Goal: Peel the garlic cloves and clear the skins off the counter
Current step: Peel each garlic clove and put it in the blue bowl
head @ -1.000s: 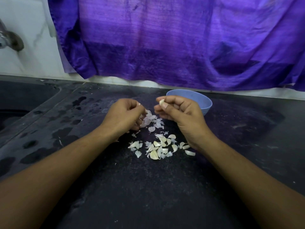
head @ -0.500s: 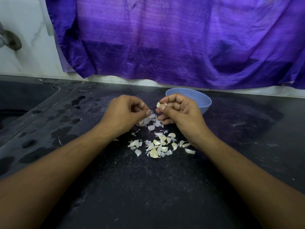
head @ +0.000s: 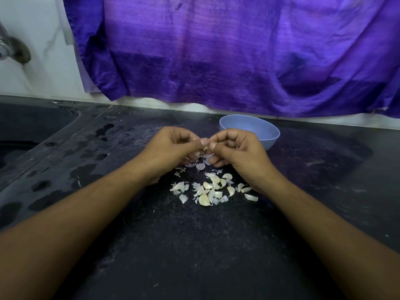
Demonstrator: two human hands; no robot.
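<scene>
left hand and right hand curled, both pinching one garlic clove, mostly hidden by fingertips. loose cloves and skins on the tabletop just beneath the hands. bowl behind right hand, partly covered.

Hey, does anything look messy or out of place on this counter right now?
Nothing looks damaged, but garlic cloves and loose skins lie scattered together on the counter, and wet patches blotch its left side near the sink. The blue bowl stands upright.
</scene>
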